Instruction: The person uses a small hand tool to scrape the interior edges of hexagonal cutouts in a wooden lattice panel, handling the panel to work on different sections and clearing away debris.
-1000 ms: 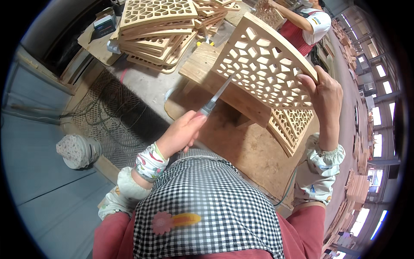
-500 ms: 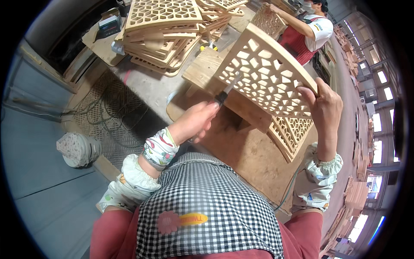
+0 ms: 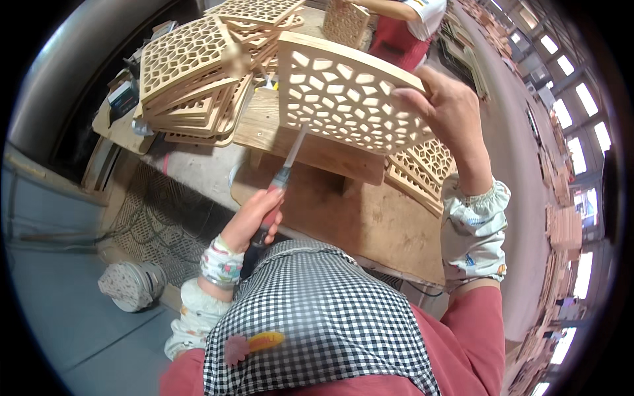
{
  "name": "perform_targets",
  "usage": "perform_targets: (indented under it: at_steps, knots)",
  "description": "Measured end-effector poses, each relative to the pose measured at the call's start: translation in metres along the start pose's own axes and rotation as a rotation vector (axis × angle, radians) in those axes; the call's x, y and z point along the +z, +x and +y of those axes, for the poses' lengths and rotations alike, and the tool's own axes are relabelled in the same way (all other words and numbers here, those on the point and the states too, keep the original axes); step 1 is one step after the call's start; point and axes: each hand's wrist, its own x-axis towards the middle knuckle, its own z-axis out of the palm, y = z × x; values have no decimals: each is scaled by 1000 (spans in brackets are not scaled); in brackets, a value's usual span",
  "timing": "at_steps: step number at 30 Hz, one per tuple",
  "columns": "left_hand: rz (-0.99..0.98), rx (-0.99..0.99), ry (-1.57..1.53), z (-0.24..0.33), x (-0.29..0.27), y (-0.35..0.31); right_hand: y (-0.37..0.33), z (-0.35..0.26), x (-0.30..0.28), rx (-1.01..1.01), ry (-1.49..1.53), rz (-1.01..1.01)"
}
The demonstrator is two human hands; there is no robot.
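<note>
Head view: left hand (image 3: 251, 218), right hand (image 3: 450, 105), lattice panel (image 3: 350, 86), slim file-like tool (image 3: 294, 152).
Apron (image 3: 317, 317): black-and-white checked cloth; pink flower and yellow oval on the front.
Sleeve covers (image 3: 477, 228): pale printed fabric, gathered at the ends, over red sleeves.
Left-hand grip: fingers closed around the tool's red-and-black handle.
Tool: grey collar, narrow straight metal blade; tip over the panel's lower left part, contact not possible to tell.
Right-hand grip: clamped on the panel's upper right corner, thumb on the near face.
Lattice panel: pale smooth wood, gently curved top edge, angular cut-outs in many shapes; held tilted above a plank-topped support (image 3: 317, 153), its lower edge at the plank.
Board (image 3: 389, 224): brown, flat, worn-looking, beneath the support.
Lower panels (image 3: 426, 170): openwork wood, lying right of the support.
Lidded bucket-like container (image 3: 132, 285): round, mottled pale top, on the floor at left.
Floor mesh (image 3: 158, 211): diamond-patterned, cables across it.
Panel stack (image 3: 188, 72): similar lattice pieces, unevenly piled, beyond the support at left.
Co-worker (image 3: 409, 33): white-and-red clothing, one arm reaching to another lattice panel (image 3: 345, 25).
Change over half a second: whole view shifted; tool tip now nearer the panel's lower left corner, blade sharper, more handle exposed; panel's top edge less steeply slanted; co-worker's head out of view.
</note>
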Motion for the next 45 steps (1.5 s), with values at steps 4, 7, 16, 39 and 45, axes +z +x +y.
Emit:
perform_targets:
  at_steps: [4,7,16,39,45]
  knots:
    - [44,-24,-49,-39,-23,-16,-34,14,-2,228,323,399]
    - [88,-69,-49,-48,-29,-22,-96,64,66,478,829,512]
    - [73,-41,39,-49,-20,-34,-93,46,81,483,1176,180]
    - [77,37,76,-41,-21,-58,-3,-27,5,-9,184,124]
    - [63,57,109,-41,-20,-51,6,-38,31,-70,17,123]
